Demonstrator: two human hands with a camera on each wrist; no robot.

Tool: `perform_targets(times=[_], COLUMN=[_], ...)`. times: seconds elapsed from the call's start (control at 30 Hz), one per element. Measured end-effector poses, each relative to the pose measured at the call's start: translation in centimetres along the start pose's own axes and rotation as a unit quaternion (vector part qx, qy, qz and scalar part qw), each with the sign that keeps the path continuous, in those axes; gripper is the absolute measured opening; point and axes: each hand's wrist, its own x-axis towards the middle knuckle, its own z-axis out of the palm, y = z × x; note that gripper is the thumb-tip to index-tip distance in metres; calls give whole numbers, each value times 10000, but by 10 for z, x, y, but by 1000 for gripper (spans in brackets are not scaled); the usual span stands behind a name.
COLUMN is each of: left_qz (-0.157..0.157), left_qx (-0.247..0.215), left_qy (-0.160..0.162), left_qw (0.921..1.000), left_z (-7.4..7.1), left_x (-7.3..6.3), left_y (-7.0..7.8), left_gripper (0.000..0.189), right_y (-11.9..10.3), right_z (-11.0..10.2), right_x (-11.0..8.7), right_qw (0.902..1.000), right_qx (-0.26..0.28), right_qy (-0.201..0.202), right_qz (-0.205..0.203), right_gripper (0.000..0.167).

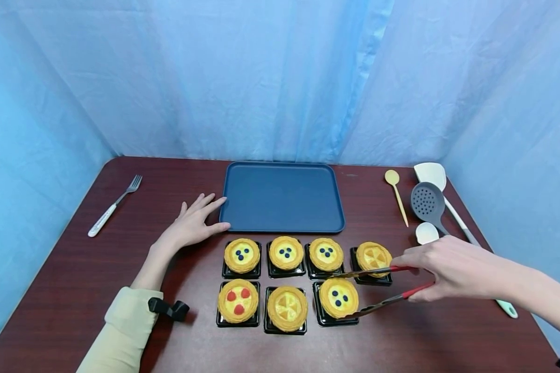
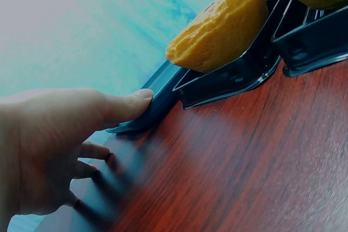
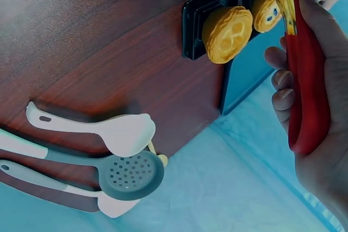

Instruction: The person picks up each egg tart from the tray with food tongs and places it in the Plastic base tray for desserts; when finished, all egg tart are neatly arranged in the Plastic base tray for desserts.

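My right hand (image 1: 448, 264) holds tongs (image 1: 419, 291) by their red handles; the right wrist view shows my fingers wrapped round the handles. The tongs' spread arms reach over a blueberry-topped egg tart (image 1: 338, 298) in a black plastic tray, one at its far edge and one at its near edge. Whether both tips touch the tart, I cannot tell. My left hand (image 1: 193, 223) has its fingers spread, with the thumb on the near left corner of a blue serving tray (image 1: 282, 197). In the left wrist view the thumb lies on the tray's rim (image 2: 155, 93).
Several other tarts stand in two rows, including a strawberry-topped tart (image 1: 238, 301) and orange-topped tarts (image 1: 287, 309). A fork (image 1: 114, 207) lies far left. On the right are a yellow spoon (image 1: 395, 194), a slotted spoon (image 1: 428, 201), a white turner (image 1: 431, 173) and a white ladle (image 3: 128, 134).
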Motion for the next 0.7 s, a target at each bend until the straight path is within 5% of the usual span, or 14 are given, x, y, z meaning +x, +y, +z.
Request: perform_targets(times=[0.7], left_qz=[17], left_qx=[34], left_qy=[52], left_qw=[10000], left_z=[0], left_x=[-1], left_y=[2], left_gripper=[77], right_y=[-1], right_z=[1], right_x=[3], right_qw=[10000], right_qx=[-54], right_qy=[-68], right_qz=[-13], right_gripper=[49])
